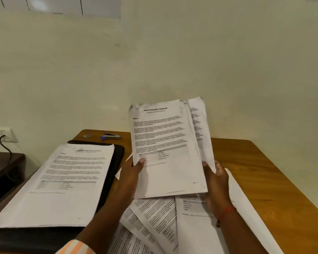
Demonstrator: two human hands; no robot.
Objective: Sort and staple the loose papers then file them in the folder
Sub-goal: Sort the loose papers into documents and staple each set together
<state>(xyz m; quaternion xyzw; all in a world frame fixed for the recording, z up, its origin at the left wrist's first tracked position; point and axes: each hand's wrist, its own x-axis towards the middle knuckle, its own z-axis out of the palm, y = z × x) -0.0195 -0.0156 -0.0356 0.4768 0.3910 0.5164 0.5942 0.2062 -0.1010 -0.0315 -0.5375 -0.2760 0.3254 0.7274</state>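
Hands, left and right, each in closed grip on a raised paper sheaf; edges should be squared on the bench before stapling.

One stapler (two hands)

brown wooden table: smooth, a bit shiny | white printed paper sheets: thin, matt, bent corners | black folder: smooth, looks like plastic or leather | grey metal stapler with blue plastic end: shiny | cream painted wall: matt
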